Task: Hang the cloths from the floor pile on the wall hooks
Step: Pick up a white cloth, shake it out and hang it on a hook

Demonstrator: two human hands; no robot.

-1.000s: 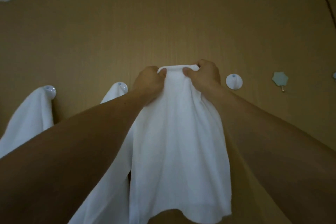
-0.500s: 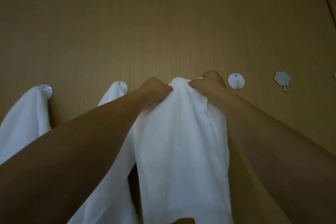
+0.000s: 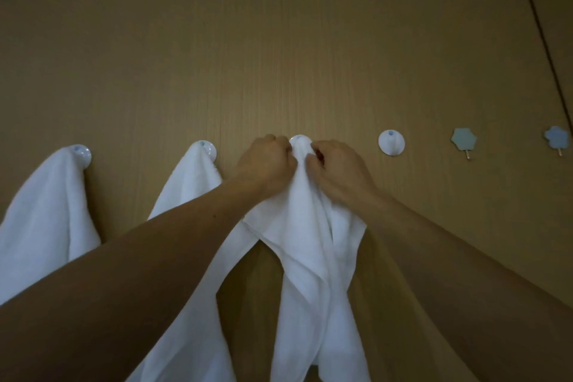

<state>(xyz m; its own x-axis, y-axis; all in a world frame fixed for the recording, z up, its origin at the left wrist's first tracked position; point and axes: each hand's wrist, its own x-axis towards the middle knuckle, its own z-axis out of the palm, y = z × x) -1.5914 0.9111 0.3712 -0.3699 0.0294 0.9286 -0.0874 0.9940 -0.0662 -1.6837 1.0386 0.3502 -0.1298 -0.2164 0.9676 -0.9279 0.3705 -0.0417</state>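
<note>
Head view, nearest first: two bare forearms reach forward, and the left hand and right hand each pinch the bunched top of a white cloth with curled fingers, its length hanging between the arms. Its gathered top sits on a round white hook on the tan wall. Left of the hands, two hung cloths drape from similar hooks; to the right are a bare round hook and two small blue hooks.
</note>
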